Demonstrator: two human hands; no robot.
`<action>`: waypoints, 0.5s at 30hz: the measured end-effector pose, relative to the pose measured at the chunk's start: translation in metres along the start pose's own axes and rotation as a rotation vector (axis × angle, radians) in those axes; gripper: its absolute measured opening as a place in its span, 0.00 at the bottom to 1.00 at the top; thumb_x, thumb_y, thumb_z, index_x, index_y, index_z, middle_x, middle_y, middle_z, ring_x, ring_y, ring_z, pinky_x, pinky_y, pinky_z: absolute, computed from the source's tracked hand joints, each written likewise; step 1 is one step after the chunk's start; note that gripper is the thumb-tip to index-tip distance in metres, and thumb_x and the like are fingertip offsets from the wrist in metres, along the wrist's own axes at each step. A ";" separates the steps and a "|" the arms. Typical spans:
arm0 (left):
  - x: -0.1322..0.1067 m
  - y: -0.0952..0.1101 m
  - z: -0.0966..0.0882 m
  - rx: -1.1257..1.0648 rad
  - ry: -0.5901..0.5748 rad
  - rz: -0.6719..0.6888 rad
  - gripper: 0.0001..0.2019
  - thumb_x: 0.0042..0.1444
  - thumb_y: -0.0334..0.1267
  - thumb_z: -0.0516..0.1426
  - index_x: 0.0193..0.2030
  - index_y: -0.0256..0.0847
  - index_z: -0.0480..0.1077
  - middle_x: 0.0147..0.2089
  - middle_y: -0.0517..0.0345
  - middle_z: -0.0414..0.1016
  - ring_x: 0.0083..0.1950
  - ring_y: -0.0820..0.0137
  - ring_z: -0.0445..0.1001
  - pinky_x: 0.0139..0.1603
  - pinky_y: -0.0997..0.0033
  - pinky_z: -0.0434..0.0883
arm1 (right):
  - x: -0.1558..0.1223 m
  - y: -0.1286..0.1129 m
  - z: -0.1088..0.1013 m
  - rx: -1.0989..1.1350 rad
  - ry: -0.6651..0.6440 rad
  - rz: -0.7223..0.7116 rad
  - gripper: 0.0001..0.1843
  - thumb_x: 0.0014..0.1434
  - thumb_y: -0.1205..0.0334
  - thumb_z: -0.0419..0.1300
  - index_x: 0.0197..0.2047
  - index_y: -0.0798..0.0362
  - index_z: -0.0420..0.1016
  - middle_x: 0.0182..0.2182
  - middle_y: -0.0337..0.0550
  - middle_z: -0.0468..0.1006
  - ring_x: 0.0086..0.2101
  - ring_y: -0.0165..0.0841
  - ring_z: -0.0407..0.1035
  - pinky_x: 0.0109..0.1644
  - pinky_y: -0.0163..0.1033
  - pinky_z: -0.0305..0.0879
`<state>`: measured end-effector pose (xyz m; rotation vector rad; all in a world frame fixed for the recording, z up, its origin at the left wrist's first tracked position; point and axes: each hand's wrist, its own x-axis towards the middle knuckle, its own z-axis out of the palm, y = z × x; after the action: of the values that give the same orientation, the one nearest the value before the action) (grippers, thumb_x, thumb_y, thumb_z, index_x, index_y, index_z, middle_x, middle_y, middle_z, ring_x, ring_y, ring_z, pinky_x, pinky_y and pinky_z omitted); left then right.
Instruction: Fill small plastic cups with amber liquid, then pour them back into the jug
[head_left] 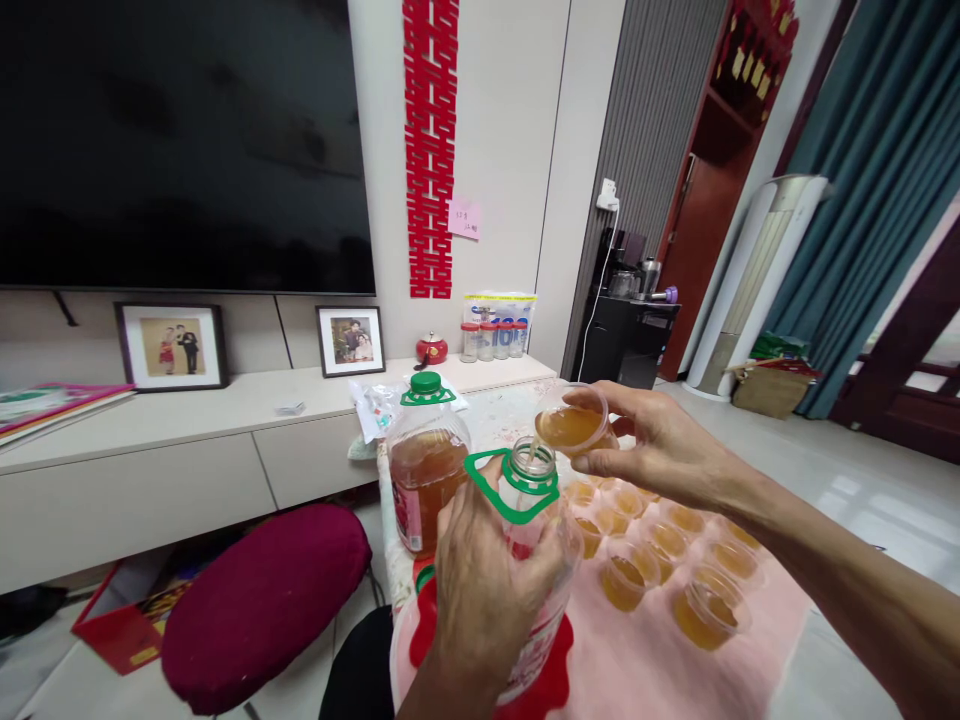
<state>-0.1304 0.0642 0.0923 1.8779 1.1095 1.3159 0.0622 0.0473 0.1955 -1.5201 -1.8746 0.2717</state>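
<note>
My left hand (484, 585) is wrapped round a clear plastic bottle (536, 500) with a green handle ring and an open mouth. My right hand (649, 440) pinches a small clear cup (574, 420) of amber liquid, tilted over the bottle's mouth, and a thin stream runs from the cup into it. Several more small cups of amber liquid (675, 570) stand on the pink cloth to the right. A second large bottle (426, 470) with a green cap, partly full of amber liquid, stands just behind and left of my left hand.
A dark red round stool (259, 600) sits at lower left. A long pale cabinet (187, 450) carries two framed photos, a red teapot and jars. A black TV hangs above it. A black side cabinet (626, 340) and a white air conditioner stand at the back right.
</note>
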 end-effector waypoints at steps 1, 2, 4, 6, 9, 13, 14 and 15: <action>0.000 0.000 0.000 0.004 -0.004 -0.004 0.25 0.55 0.47 0.57 0.60 0.46 0.73 0.60 0.51 0.79 0.64 0.49 0.73 0.68 0.38 0.66 | 0.000 -0.001 0.000 -0.002 -0.006 0.000 0.29 0.51 0.50 0.69 0.54 0.53 0.79 0.45 0.44 0.82 0.43 0.43 0.76 0.50 0.52 0.72; 0.000 -0.001 0.000 0.010 -0.008 -0.007 0.26 0.55 0.47 0.57 0.60 0.44 0.73 0.60 0.50 0.79 0.64 0.48 0.73 0.68 0.37 0.66 | 0.001 -0.001 -0.001 -0.004 -0.013 0.001 0.29 0.51 0.49 0.69 0.54 0.53 0.78 0.45 0.44 0.82 0.44 0.43 0.76 0.50 0.52 0.72; -0.001 -0.002 0.000 0.016 -0.008 -0.005 0.26 0.56 0.48 0.57 0.61 0.43 0.72 0.59 0.49 0.79 0.63 0.47 0.73 0.68 0.37 0.66 | 0.001 -0.001 -0.001 -0.007 -0.022 0.001 0.29 0.51 0.49 0.69 0.53 0.53 0.78 0.46 0.45 0.82 0.44 0.44 0.76 0.50 0.52 0.72; -0.001 -0.003 0.000 0.011 -0.007 0.007 0.26 0.56 0.46 0.57 0.61 0.45 0.72 0.60 0.51 0.79 0.63 0.49 0.73 0.68 0.39 0.66 | 0.001 0.000 -0.001 -0.010 -0.027 0.002 0.29 0.51 0.48 0.69 0.53 0.53 0.78 0.46 0.45 0.82 0.45 0.45 0.76 0.49 0.52 0.71; -0.002 -0.003 -0.001 0.006 -0.002 0.020 0.23 0.56 0.45 0.58 0.59 0.48 0.72 0.59 0.54 0.79 0.61 0.53 0.74 0.67 0.42 0.66 | 0.001 0.000 -0.002 -0.008 -0.031 0.003 0.30 0.51 0.48 0.69 0.54 0.53 0.77 0.47 0.45 0.82 0.45 0.45 0.76 0.50 0.53 0.72; -0.002 -0.003 -0.001 0.016 0.001 0.006 0.23 0.56 0.47 0.58 0.59 0.49 0.73 0.56 0.53 0.79 0.59 0.51 0.74 0.65 0.41 0.67 | 0.001 0.001 -0.002 -0.001 -0.041 -0.002 0.30 0.50 0.48 0.69 0.54 0.54 0.77 0.47 0.45 0.82 0.45 0.45 0.76 0.52 0.53 0.72; -0.002 -0.003 0.000 0.016 0.001 0.003 0.23 0.56 0.47 0.58 0.59 0.50 0.73 0.56 0.53 0.79 0.59 0.51 0.74 0.65 0.40 0.66 | 0.002 0.001 -0.002 -0.003 -0.042 -0.003 0.30 0.50 0.48 0.69 0.54 0.54 0.77 0.47 0.45 0.82 0.46 0.45 0.76 0.52 0.53 0.72; -0.001 -0.003 0.000 0.017 0.001 0.002 0.23 0.56 0.47 0.58 0.59 0.50 0.73 0.56 0.53 0.79 0.59 0.50 0.74 0.65 0.40 0.66 | 0.002 0.002 -0.002 -0.005 -0.041 -0.004 0.30 0.50 0.48 0.69 0.54 0.53 0.77 0.47 0.45 0.82 0.46 0.45 0.76 0.52 0.54 0.72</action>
<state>-0.1315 0.0642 0.0895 1.8913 1.1236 1.3127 0.0647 0.0491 0.1968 -1.5242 -1.9112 0.2988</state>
